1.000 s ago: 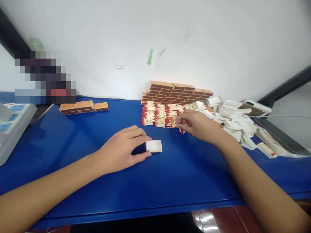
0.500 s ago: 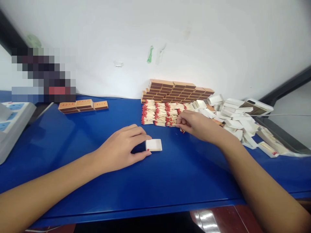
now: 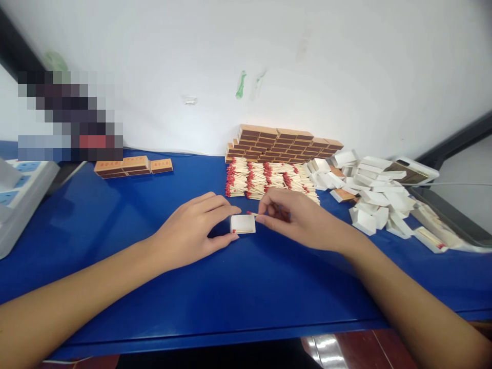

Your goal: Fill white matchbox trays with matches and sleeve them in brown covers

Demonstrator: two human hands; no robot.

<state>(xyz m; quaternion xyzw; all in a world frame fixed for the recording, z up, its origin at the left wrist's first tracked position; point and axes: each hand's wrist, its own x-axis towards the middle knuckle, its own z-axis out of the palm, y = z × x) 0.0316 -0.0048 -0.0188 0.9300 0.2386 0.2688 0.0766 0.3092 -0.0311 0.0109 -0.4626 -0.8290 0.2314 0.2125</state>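
Note:
My left hand (image 3: 192, 230) pinches the left end of a small white matchbox tray (image 3: 243, 224) that lies on the blue table (image 3: 154, 287). My right hand (image 3: 295, 218) is closed on a few matches (image 3: 251, 213), their red heads pointing left just above the tray's far right corner. Behind both hands lies a pile of red-tipped matches (image 3: 265, 179).
A stepped stack of brown matchbox sleeves (image 3: 280, 142) stands against the white wall. White empty trays (image 3: 369, 189) are heaped at the right, beside a phone (image 3: 411, 171). Three brown matchboxes (image 3: 132, 166) lie at the back left; a power strip (image 3: 17, 197) sits at the left edge.
My right hand has left the match pile and come left to the white tray, carrying a few matches. The left hand has stayed on the tray.

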